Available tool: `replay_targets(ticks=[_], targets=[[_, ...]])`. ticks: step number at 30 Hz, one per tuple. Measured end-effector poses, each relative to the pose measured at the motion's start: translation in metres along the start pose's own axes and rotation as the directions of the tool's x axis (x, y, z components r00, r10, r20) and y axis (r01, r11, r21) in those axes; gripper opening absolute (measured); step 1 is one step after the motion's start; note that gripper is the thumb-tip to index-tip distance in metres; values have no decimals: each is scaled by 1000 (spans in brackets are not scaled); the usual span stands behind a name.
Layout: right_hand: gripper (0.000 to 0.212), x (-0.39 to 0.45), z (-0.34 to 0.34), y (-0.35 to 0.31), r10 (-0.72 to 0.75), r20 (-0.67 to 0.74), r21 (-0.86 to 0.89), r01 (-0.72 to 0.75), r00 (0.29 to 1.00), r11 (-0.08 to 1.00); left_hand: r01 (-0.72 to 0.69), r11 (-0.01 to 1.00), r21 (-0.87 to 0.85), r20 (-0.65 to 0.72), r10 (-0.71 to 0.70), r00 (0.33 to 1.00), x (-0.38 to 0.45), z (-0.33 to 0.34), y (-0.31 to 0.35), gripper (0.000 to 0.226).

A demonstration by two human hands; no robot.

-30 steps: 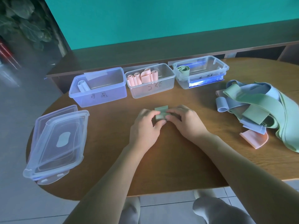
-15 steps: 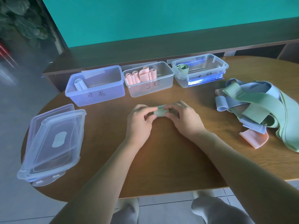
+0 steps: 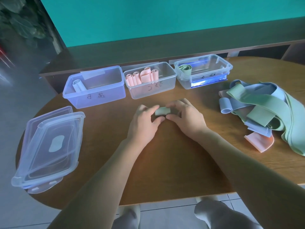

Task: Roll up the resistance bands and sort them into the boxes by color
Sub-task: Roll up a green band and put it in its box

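A small green band roll (image 3: 162, 111) lies on the wooden table (image 3: 165, 162) between my hands. My left hand (image 3: 145, 124) pinches its left end and my right hand (image 3: 184, 118) pinches its right end. Three open clear boxes stand in a row behind. The left box (image 3: 97, 93) holds one pale blue roll (image 3: 78, 85). The middle box (image 3: 155, 90) holds several pink rolls (image 3: 142, 77). The right box (image 3: 206, 75) holds one green roll (image 3: 184, 68). A loose pile of green, blue and pink bands (image 3: 267, 113) lies at the right.
Stacked clear lids (image 3: 49, 149) lie at the table's left edge, partly overhanging it. A dark ledge and a teal wall run behind the boxes. The table's front edge is near my knees.
The loose green tail that stuck up a second ago is now wound in, leaving a compact roll between both hands. My view has shifted slightly.
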State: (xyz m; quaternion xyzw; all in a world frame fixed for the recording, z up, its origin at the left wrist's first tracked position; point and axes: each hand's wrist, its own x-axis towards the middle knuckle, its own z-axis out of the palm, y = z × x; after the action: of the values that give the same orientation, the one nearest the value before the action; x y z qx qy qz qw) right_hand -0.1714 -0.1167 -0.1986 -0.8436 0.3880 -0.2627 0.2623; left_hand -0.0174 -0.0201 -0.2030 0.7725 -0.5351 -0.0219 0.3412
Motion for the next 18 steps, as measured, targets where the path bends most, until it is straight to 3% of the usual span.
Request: replay_targets(ticks=[9, 14, 18], targets=[[32, 18, 9, 5, -73, -52, -157, 64, 996, 985, -14, 992, 128, 63, 6, 998, 18, 4, 0, 58], [32, 23, 13, 10, -111, -72, -268, 88, 991, 959, -230, 973, 29, -90, 231, 969, 20, 8, -6, 35], [32, 25, 11, 10, -82, -45, -249, 69, 996, 966, -227, 974, -23, -129, 222, 967, 25, 10, -12, 27]])
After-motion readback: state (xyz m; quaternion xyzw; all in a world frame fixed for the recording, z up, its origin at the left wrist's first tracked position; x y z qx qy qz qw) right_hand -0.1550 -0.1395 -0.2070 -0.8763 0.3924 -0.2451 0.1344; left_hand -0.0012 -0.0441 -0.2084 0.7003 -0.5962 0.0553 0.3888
